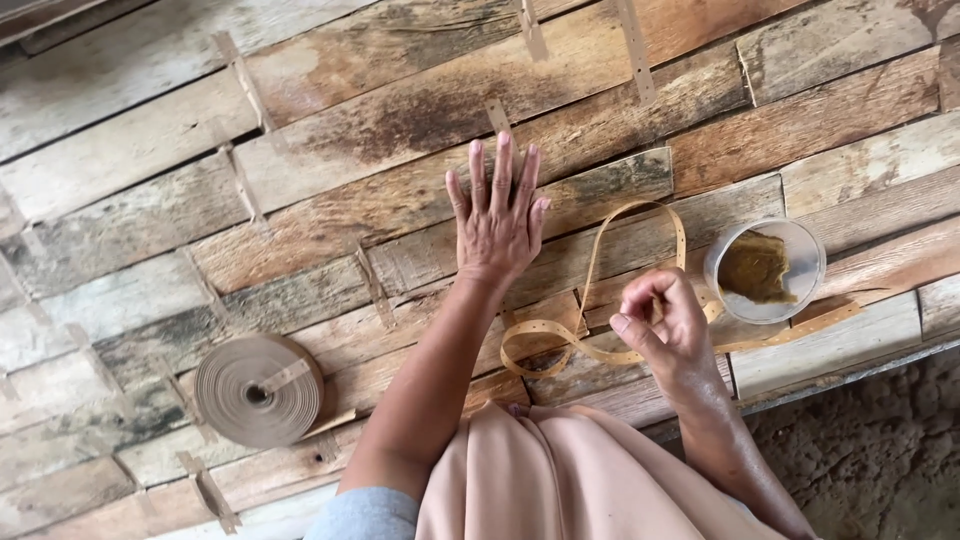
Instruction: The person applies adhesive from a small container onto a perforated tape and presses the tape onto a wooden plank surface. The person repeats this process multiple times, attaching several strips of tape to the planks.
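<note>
Left hand (497, 215) lies flat and open on the wooden floor (330, 150); right hand (665, 325) pinches the perforated strip (590, 270), which loops away leftward toward the flat palm.

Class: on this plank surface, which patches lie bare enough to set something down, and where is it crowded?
Bare boards lie between the coiled tan strip roll and the flat left hand, and across the upper left. It is crowded around the right hand: the looped perforated tan strip and the clear round tub fill that corner.
</note>
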